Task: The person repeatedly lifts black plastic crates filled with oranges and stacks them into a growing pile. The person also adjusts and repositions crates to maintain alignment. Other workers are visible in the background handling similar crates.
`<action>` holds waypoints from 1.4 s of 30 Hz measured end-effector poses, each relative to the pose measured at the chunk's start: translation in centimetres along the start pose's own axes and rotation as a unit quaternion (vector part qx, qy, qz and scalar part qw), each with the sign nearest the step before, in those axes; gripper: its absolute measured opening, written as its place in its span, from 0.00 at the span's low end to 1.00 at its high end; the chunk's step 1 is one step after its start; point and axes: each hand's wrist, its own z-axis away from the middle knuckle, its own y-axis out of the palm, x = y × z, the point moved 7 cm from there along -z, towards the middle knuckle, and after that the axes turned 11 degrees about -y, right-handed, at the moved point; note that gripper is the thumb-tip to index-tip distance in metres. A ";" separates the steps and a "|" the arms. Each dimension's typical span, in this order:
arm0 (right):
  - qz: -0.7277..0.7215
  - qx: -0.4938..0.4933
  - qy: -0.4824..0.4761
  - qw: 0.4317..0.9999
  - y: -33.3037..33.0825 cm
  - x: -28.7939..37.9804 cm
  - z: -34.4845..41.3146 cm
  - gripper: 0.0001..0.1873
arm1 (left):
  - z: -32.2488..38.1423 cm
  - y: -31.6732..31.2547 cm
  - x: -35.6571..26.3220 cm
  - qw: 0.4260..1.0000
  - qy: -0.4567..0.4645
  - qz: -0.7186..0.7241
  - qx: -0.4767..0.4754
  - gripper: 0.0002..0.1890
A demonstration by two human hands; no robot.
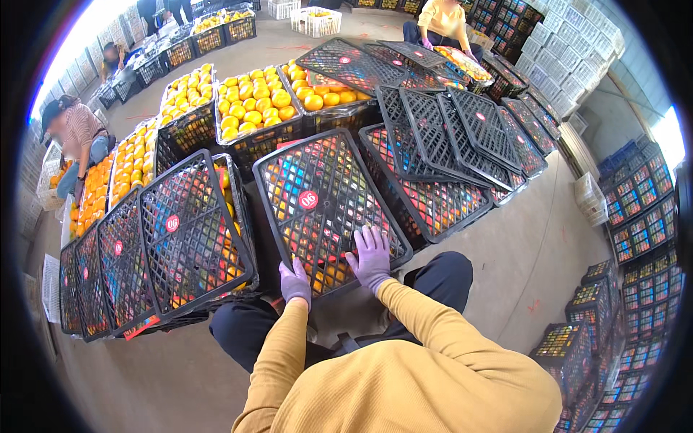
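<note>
A black plastic lattice lid (325,187) lies over a crate of orange fruit in front of me, with red and blue printed sheets showing through it. My right hand (371,258), in a purple glove, rests spread on the lid's near right part. My left hand (295,282), gloved alike, touches its near left edge, fingers apart. To the left, a similar lid (189,233) sits askew on a crate, with fruit showing at its right side. Beyond, an uncovered crate of orange fruit (254,105) stands in the row.
Several loose lids (482,124) lie overlapped on crates at the right. A co-worker (81,132) bends over fruit at the left, and another (444,24) handles a crate at the far side. Filled black crates (563,346) and white crates (574,48) are stacked at the right.
</note>
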 end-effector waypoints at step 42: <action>-0.094 -0.119 -0.128 0.980 6.6 -2.4 -31.6 0.27 | 12.8 5.2 -4.7 0.573 0.717 -0.351 0.185 0.24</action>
